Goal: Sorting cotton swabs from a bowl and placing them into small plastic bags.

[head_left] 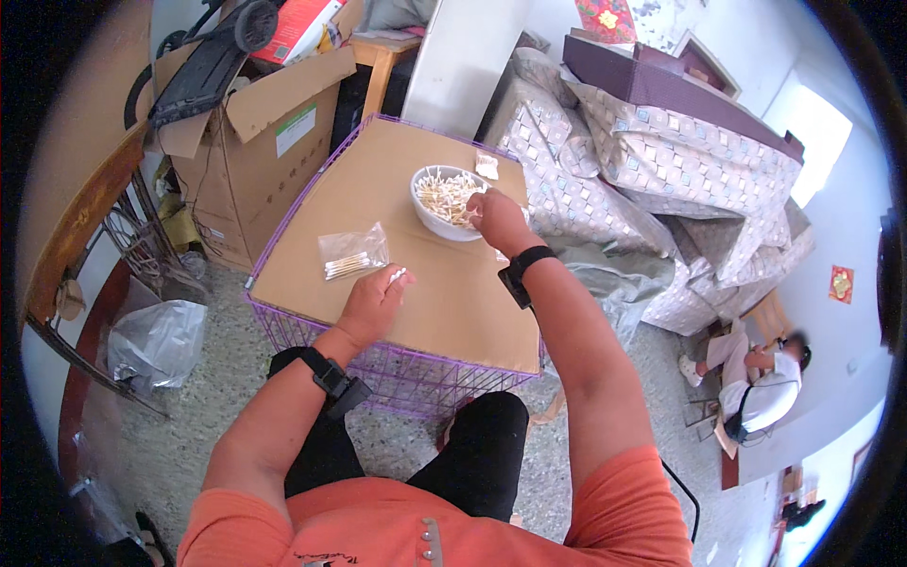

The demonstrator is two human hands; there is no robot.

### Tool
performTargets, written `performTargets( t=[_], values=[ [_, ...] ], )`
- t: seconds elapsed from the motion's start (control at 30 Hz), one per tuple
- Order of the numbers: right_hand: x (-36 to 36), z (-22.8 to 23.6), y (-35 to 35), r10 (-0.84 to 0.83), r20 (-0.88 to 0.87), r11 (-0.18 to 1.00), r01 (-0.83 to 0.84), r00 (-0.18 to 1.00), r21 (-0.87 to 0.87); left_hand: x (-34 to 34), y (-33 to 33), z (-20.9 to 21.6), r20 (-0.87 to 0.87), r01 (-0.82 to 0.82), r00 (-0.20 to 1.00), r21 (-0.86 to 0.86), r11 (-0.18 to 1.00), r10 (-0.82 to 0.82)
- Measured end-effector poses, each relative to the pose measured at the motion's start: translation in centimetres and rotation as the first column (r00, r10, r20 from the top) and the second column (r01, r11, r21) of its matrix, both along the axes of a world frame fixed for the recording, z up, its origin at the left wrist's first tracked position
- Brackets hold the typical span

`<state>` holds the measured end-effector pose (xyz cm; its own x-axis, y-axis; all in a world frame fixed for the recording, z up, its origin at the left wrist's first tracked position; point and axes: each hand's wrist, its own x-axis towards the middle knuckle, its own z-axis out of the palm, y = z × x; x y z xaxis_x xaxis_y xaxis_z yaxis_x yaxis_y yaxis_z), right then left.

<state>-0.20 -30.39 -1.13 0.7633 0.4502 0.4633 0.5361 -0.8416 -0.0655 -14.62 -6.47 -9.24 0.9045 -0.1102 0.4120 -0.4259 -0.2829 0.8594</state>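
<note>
White cotton swabs [442, 193] fill our bowl [444, 228] in a messy heap, sticks pointing every which way. It sits toward the far side of the cardboard sheet [472, 312], probably so our right hand [501, 222] can get at it with the arm stretched out. Those fingers are bunched at the bowl's right rim, over the heap; we can't tell if they're pinching anything, since the hand covers its own tips.

Our left hand [371, 304] is nearer to us, fingers curled in, thumb and finger pinching a few white tips that poke out (sticks tucked out of sight, so don't ask us for a count). Just beyond it lies a clear plastic bag [376, 242] with a neat row of swabs [347, 266] in or on it, likely kept close to that hand for convenience.

The cardboard lies over a purple wire cage [402, 378], which we guess gives us a flat top to work on. Farther out: a big carton [274, 165] left, cloth-covered furniture [690, 142] right.
</note>
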Motion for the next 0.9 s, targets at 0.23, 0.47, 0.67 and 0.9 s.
performTargets(
  t=[0.23, 0.47, 0.67, 0.9],
  values=[
    [0.3, -0.2, -0.1, -0.07, -0.137, 0.998, 0.07, 0.988, -0.005, 0.3, 0.0, -0.3, 0.026, 0.004, 1.0, 0.013, 1.0, -0.004],
    [-0.2, -0.3, -0.2, 0.049, -0.005, 0.993, -0.048, 0.999, 0.107, 0.0, -0.1, 0.1, 0.021, -0.037, 0.999, 0.034, 0.999, 0.036],
    [0.3, 0.2, 0.1, -0.031, -0.157, 0.999, 0.024, 0.987, -0.042, 0.2, -0.3, 0.0, 0.031, -0.029, 0.999, 0.036, 0.999, 0.027],
    [-3.8, 1.2, -2.6, -0.163, 0.037, 0.954, 0.148, 0.986, 0.26, 0.0, -0.1, -0.3, -0.138, 0.008, 0.99, -0.122, 0.992, -0.025]
  ],
)
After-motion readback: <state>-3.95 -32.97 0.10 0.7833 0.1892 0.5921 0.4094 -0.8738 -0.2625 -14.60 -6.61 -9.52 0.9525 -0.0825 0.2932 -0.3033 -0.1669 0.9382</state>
